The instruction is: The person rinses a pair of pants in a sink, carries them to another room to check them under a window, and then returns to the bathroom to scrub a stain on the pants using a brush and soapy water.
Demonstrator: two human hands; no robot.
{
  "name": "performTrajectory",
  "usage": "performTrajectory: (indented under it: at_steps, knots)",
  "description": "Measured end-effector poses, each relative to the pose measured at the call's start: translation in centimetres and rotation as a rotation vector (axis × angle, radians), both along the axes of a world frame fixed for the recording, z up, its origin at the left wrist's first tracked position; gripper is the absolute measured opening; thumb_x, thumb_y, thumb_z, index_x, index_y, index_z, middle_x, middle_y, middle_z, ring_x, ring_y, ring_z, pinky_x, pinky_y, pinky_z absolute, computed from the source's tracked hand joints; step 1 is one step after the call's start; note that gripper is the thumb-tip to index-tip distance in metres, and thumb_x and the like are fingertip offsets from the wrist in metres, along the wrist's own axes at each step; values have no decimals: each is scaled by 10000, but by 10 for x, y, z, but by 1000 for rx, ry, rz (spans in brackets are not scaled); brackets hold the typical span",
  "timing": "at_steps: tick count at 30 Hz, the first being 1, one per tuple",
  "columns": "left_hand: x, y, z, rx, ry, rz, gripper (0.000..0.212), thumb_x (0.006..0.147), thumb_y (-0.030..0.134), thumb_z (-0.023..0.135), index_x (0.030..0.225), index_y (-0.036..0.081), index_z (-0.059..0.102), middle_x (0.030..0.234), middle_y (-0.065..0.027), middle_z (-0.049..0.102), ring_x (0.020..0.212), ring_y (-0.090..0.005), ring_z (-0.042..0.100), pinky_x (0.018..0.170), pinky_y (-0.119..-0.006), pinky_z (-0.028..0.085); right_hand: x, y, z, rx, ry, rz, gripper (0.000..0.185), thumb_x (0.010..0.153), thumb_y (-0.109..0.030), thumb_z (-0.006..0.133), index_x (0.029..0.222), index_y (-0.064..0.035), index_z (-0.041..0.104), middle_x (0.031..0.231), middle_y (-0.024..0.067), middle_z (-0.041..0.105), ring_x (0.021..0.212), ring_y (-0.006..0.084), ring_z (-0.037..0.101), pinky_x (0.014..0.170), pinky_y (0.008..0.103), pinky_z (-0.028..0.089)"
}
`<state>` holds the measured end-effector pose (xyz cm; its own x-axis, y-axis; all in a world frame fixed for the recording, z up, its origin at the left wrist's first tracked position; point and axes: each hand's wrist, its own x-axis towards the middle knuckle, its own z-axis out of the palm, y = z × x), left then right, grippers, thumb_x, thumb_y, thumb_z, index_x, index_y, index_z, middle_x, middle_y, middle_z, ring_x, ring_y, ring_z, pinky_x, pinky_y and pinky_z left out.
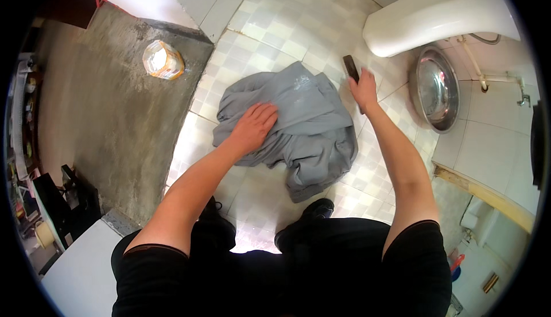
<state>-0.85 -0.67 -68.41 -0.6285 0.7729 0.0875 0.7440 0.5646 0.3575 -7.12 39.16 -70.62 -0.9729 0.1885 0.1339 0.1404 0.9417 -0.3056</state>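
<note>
A crumpled grey cloth garment [297, 114] lies spread on the tiled floor before me. White powder or suds [302, 82] mark its upper part. My left hand [255, 127] rests palm down on its left side, pressing the fabric with nothing held. Just beyond the garment's right edge, my right hand [365, 90] grips a dark brown scrubbing brush [351, 68]. The brush points away from me, its near part mostly covered by the hand. Whether it touches the tiles I cannot tell.
An opened bag [172, 65] stands on the concrete floor [125, 114] at left. To the right, a metal basin [435, 90] leans on the wall below a white ceramic fixture [439, 13]. Near it are pipes and a tap [524, 99]. My shoe [318, 209] is close to the garment.
</note>
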Motion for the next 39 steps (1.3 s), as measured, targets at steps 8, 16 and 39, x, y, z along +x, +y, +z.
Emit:
performTrajectory:
  at_steps: [8,16,39]
  knots:
    - [2,-1,9,29,-23,6,393,856,68,508,1235,-14,569,1393,-138,504,1348,-296,449,1163,-459,305,30,10,11,-144,-227,75,487,950,-213,575,1386,-74,410,1129,264,560,1030,449,598,868,519,505]
    - [5,-6,4,-2,-22,31,391,865,79,506,1240,-11,567,1391,-146,515,1342,-307,461,1148,-464,334,72,-107,84,-180,-471,557,495,981,-297,551,1461,-227,449,1146,122,591,986,371,624,806,464,530]
    - [10,14,-3,-7,3,189,401,882,69,481,1271,17,562,1398,-112,526,1350,-278,460,1167,-437,323,20,-108,55,-138,-244,272,431,962,-297,556,1390,-257,529,1125,122,641,972,356,656,767,477,540]
